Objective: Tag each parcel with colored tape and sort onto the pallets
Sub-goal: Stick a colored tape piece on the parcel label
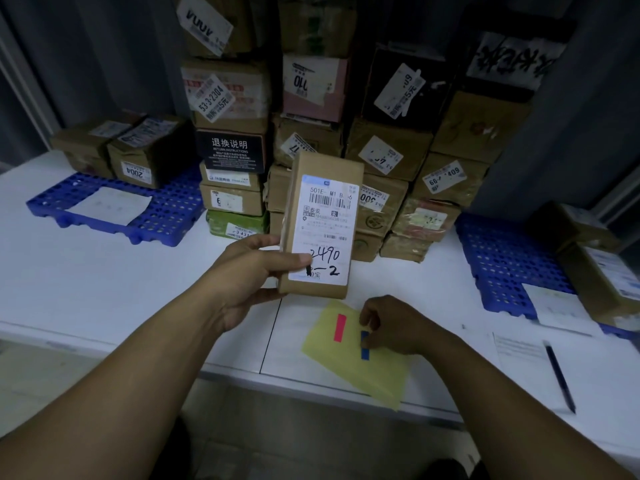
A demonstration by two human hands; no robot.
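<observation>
The left grip [254,271] clasps a slim brown cardboard parcel with a white shipping label [320,225], held upright above the white worktop [104,271], thumb on the label's lower edge. Below and to its right, the right grip [388,323] pinches a short blue tape strip [364,344] stuck on a yellow backing sheet [360,362] beside a red tape strip [339,327]. Blue plastic pallets lie at left [166,216] and right [502,261]
</observation>
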